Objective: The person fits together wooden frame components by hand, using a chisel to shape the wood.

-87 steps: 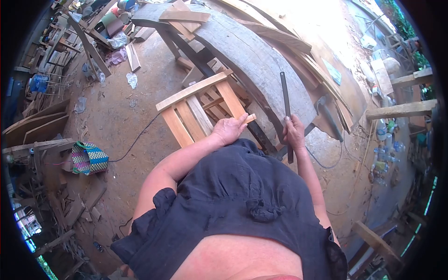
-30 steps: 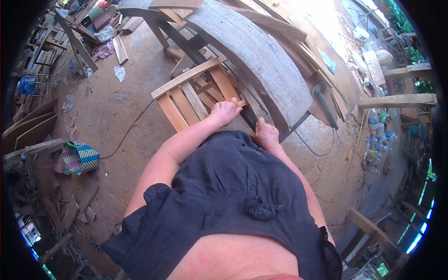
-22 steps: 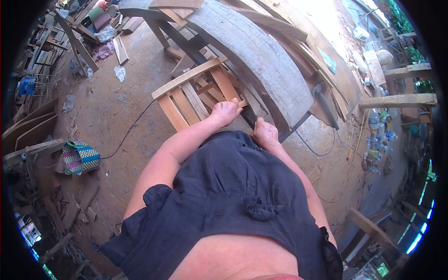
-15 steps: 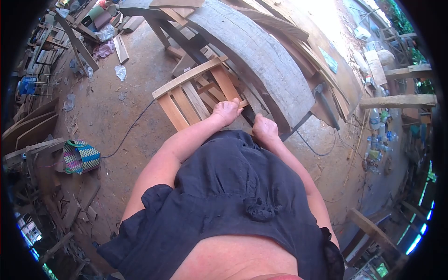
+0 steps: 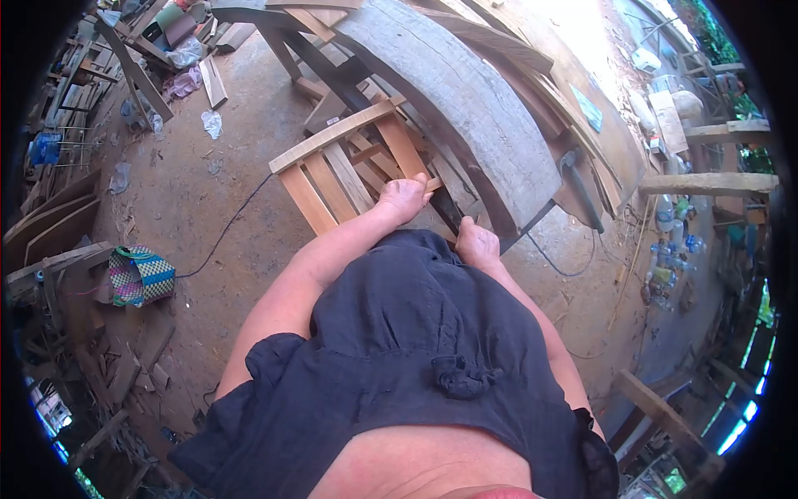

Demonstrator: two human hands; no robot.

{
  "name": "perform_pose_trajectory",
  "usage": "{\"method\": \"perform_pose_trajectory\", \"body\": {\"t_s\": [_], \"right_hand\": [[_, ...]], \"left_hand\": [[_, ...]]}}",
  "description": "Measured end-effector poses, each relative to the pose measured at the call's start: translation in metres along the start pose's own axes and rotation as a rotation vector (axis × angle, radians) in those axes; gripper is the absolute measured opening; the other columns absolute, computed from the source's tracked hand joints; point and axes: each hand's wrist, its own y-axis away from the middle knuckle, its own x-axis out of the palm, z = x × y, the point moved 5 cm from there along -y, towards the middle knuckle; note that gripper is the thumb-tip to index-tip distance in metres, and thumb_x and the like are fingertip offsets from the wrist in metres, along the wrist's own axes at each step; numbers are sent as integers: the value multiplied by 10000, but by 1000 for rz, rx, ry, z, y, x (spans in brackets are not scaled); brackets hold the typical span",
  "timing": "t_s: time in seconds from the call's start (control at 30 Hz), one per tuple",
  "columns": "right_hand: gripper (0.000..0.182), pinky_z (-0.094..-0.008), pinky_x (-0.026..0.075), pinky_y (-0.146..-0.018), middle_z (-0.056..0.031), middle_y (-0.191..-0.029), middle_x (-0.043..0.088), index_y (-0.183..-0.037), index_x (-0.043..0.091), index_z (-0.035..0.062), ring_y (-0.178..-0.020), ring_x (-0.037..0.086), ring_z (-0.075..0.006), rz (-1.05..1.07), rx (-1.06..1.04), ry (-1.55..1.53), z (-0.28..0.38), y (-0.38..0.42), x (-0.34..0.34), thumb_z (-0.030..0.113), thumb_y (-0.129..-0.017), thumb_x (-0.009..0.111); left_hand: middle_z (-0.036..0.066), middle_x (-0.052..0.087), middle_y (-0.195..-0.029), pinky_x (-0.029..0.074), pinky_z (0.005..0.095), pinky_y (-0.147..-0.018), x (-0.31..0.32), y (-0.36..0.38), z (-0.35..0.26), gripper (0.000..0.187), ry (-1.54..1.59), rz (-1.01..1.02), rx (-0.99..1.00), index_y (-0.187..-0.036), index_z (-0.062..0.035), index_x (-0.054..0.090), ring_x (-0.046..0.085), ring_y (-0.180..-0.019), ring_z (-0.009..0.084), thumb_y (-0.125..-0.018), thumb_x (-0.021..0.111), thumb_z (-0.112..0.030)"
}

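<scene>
Right hand point(image 5: 478, 243), earlier raised with dark bar, now lower, fingers curled together, contents hidden. Left fingers clamped on slatted wooden frame point(image 5: 334, 185), orange-brown, greyish middle slat, beside worktop point(image 5: 474, 100).

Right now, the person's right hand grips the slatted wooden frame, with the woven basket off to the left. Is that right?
Not quite. The head view shows the left hand gripping the slatted wooden frame; the woven basket is indeed off to the left.

Near rail point(image 5: 434, 185) of slatted frame point(image 5: 347, 175), mostly behind left hand point(image 5: 403, 200).
</scene>
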Motion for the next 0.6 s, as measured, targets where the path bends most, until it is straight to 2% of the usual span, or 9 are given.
{"method": "perform_pose_trajectory", "body": {"t_s": [0.17,0.27,0.37,0.6], "right_hand": [[155,-470,490,-708,-249,-802,634,-889,517,-5,-777,632,-397,-61,18,-35,5,-20,0,90,-779,465],[148,-469,491,-705,-260,-797,629,-857,526,-22,-770,634,-391,-136,-103,-37,17,-45,-2,71,-767,455],[151,-473,490,-698,-258,-780,628,-858,524,-24,-758,634,-392,-157,-114,-65,16,-53,-1,71,-761,460],[130,-475,490,-688,-247,-766,632,-844,518,-12,-753,635,-391,-69,-62,-33,-7,-3,-5,78,-765,468]], "left_hand": [[209,635,-819,491,465,-724,1,-7,7,342,-12,6,-39,-959,-33,446,625,-817,378,-880,494,-363],[202,642,-826,500,445,-722,-1,-10,7,349,-32,-6,-45,-962,-29,465,635,-814,358,-876,505,-364],[196,647,-836,506,431,-724,-1,-10,7,357,-58,-11,-53,-971,-26,479,643,-816,344,-870,518,-366],[203,643,-846,498,442,-746,-4,-9,5,350,-27,-17,-76,-981,-38,473,634,-843,354,-868,520,-366]]}}
